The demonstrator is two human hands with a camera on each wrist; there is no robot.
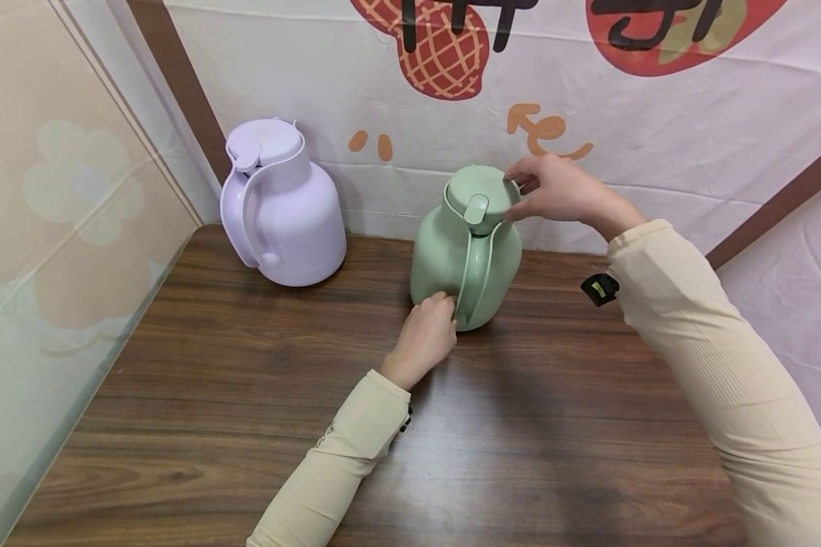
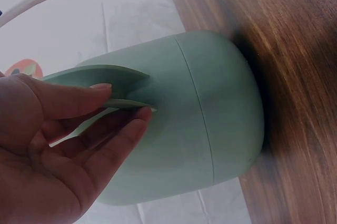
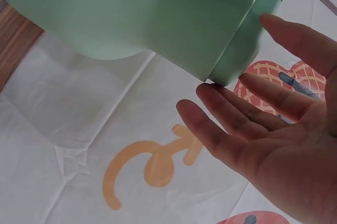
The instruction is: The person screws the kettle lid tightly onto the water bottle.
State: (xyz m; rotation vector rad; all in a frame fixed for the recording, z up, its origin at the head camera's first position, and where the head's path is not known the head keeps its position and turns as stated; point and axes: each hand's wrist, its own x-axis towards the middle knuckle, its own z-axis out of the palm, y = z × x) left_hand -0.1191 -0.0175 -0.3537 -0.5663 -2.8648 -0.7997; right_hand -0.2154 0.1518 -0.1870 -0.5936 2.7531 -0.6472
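Note:
A green thermos jug (image 1: 438, 251) stands upright on the wooden table, its handle (image 1: 475, 277) turned to the near side. Low on that handle, my left hand (image 1: 424, 334) pinches one edge between thumb and fingers, as the left wrist view shows close up. My right hand (image 1: 561, 194) is at the upper right of the jug, fingers spread and only gently bent. Its fingertips (image 3: 250, 79) reach the side of the round lid (image 1: 482, 186) and the rim just under it, without closing round them.
To the left, a lilac thermos jug (image 1: 301, 220) stands near the back edge of the brown table (image 1: 246, 425). A white printed cloth (image 1: 383, 194) hangs behind both jugs. Another pale cloth with flowers (image 1: 61, 228) borders the table's left side.

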